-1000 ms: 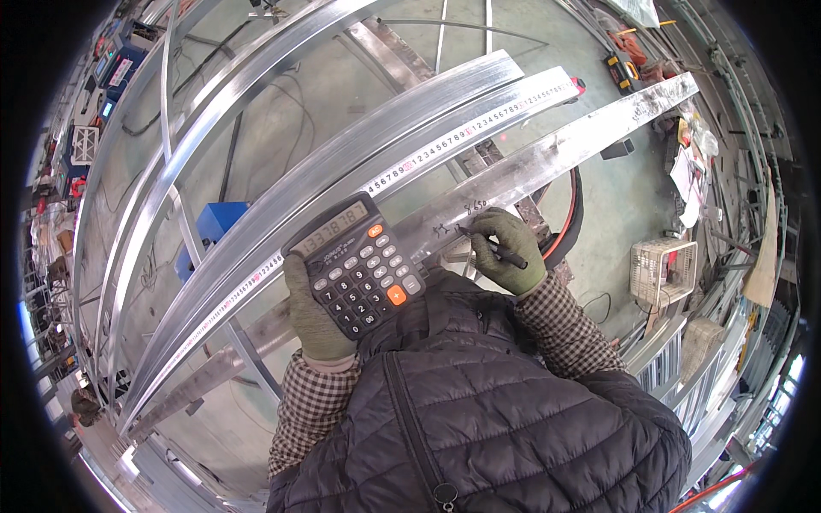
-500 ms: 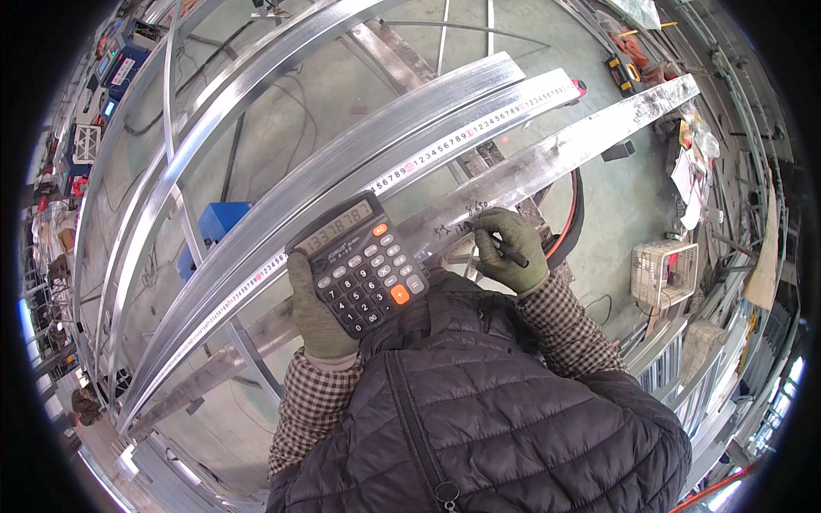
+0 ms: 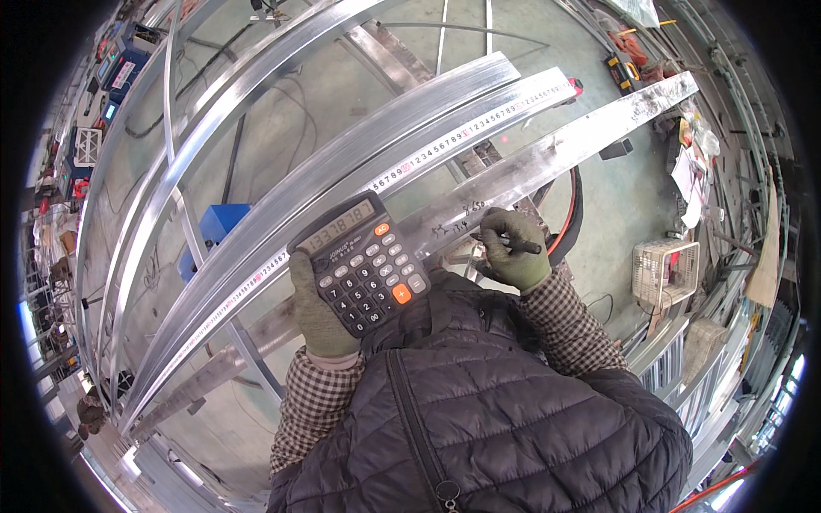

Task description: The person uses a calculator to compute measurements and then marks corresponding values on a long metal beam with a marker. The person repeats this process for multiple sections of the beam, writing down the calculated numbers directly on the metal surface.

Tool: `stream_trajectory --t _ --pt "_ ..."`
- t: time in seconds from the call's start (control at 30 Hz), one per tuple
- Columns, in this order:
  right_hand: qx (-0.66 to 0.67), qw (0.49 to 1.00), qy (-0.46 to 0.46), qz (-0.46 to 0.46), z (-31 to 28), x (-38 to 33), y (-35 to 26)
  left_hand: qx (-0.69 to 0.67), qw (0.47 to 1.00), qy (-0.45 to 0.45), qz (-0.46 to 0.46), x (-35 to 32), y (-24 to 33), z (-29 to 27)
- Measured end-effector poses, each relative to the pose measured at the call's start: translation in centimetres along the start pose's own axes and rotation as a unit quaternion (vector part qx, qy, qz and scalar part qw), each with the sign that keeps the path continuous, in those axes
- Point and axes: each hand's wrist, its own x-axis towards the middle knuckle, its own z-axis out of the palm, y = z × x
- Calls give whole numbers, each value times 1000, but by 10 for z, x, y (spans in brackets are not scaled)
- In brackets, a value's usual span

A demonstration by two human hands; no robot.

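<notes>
From the head camera, I see the left hand [image 3: 323, 316], in an olive glove, left of centre in the frame, closed on the left edge of a dark calculator [image 3: 349, 261]. The thumb lies along the side; the other fingers are mostly hidden beneath. The calculator sits near the middle, its lit-grey display tilted toward the top, its grey, black and orange keys facing up.

Right of centre, the right hand [image 3: 523, 269], gloved alike, is curled with a black marker [image 3: 522, 245] pinched between thumb and fingers. I can't tell whether its tip touches the metal bar [image 3: 590, 137] just beyond it, which runs toward the upper right and bears dark handwritten marks [image 3: 440, 231] between calculator and marker.

Along a silver profile above that bar stretches a white measuring tape [image 3: 428, 157], partly covered by the calculator. A blue box [image 3: 224, 221] stands left of centre, a pale plastic basket [image 3: 665, 272] at the right. A dark quilted vest [image 3: 487, 410] fills the lower middle.
</notes>
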Motion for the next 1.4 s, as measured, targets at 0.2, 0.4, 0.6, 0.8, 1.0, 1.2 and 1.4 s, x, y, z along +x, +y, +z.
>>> stream_trajectory --t 0.2,0.4,0.6,0.8,1.0,1.2,1.4 --pt "65 997 22 30 -2 -3 3 -4 1000 2 -1 -2 -4 5" --pt "22 998 -14 -63 5 6 -11 0 1000 4 6 -7 0 5" --pt "-79 984 -34 -159 23 14 -25 12 1000 16 21 -9 9 4" --pt "-113 981 -6 -156 25 15 -25 2 1000 -20 -5 -12 24 0" --pt "-121 984 0 -132 32 9 -33 4 1000 -15 -4 -18 39 -11" --pt "-155 974 82 -145 33 6 -49 -23 999 -30 5 -26 54 -21" --pt "-25 995 -41 -93 64 -13 -82 -35 998 -53 4 -33 65 -28"
